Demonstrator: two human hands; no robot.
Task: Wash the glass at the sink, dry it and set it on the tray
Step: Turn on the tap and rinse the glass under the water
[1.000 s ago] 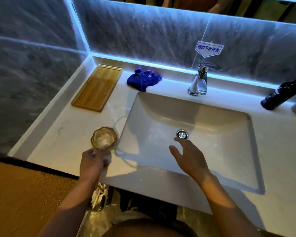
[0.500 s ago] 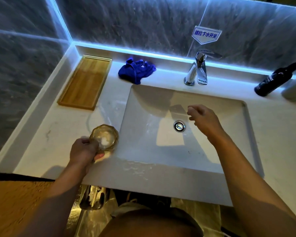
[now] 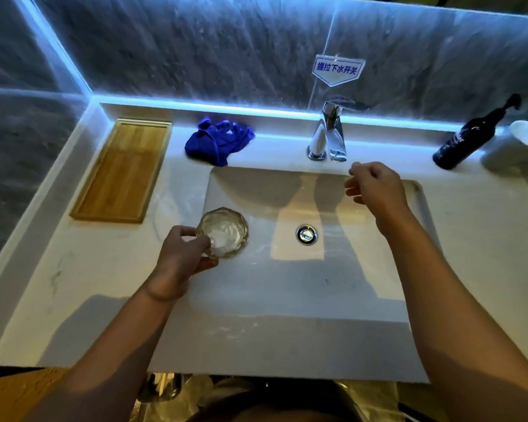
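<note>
Gripping faceted glass (image 3: 223,232): left hand (image 3: 180,260) | right hand (image 3: 375,187) fingers loosely curled, empty

1. The sink (image 3: 378,309) is set into the table (image 3: 73,300), with the faucet (image 3: 328,138) behind it.
2. The tray (image 3: 121,170) lies at the left, and the cloth (image 3: 217,141) sits between tray and faucet.
3. The bottle (image 3: 467,138) leans at the far right (against the back ledge).
4. The glass (image 3: 224,231) is over the sink's left edge.
</note>
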